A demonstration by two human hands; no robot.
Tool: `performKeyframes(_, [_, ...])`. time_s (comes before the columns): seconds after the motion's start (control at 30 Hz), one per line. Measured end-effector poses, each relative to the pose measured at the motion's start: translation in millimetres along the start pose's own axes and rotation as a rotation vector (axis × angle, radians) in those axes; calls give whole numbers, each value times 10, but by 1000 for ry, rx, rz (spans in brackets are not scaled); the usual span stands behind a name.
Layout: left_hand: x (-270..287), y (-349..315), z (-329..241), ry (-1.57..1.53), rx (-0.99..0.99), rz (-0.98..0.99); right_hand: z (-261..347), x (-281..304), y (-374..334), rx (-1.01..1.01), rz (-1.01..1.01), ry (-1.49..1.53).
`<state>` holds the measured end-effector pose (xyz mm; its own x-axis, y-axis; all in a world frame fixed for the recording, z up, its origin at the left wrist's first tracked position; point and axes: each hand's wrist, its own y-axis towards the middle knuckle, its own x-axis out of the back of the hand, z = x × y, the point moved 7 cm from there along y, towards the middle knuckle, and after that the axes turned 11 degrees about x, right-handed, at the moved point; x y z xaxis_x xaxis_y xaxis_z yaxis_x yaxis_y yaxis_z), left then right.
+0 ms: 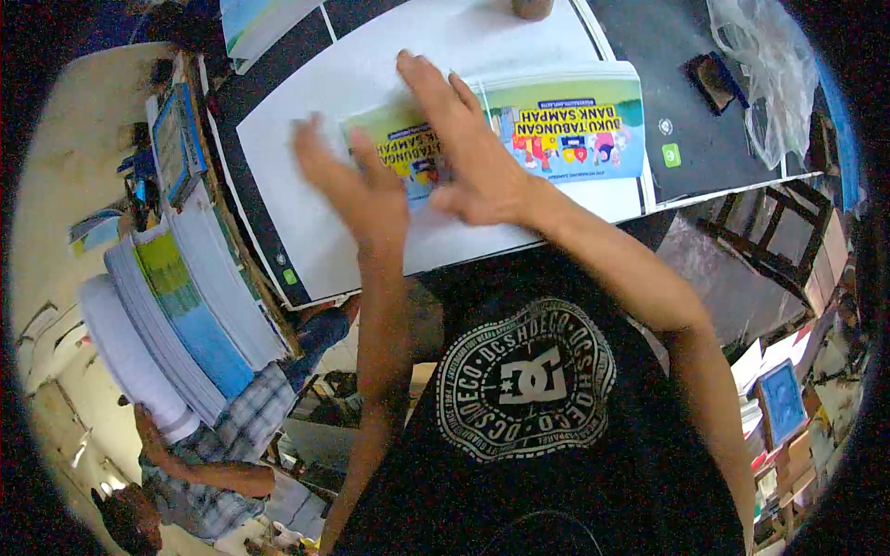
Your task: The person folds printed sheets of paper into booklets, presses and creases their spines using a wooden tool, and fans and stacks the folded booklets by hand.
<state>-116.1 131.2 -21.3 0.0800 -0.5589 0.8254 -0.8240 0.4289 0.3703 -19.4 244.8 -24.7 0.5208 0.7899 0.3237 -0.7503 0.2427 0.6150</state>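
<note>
A printed cover sheet (567, 125), or a thin stack of them, lies on a white sheet (297, 190) on the dark table. It carries two matching pictures side by side in green, yellow and light blue. My right hand (477, 153) rests over its middle with fingers stretched out, hiding part of the left picture. My left hand (357, 190) is at the print's left end, its fingers apart and smeared by motion. Nothing shows held in either hand. Whether the left fingertips touch the print, I cannot tell.
A clear plastic bag (774, 88) and a small dark block (714, 83) lie at the table's right. A brown round object (532, 8) stands at the far edge, printed stacks (262, 30) at the far left. Left of the table, a person in a checked shirt (255, 408) is beside tall paper stacks (176, 287).
</note>
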Motion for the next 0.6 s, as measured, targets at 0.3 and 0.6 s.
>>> performKeyframes(0.3, [-457,-281,-364,98,-172,92,62,137,-25,113,-215,216])
performKeyframes(0.6, [-360,-221,-495,178,-147,215,-67,864,-229,-125,35,-899])
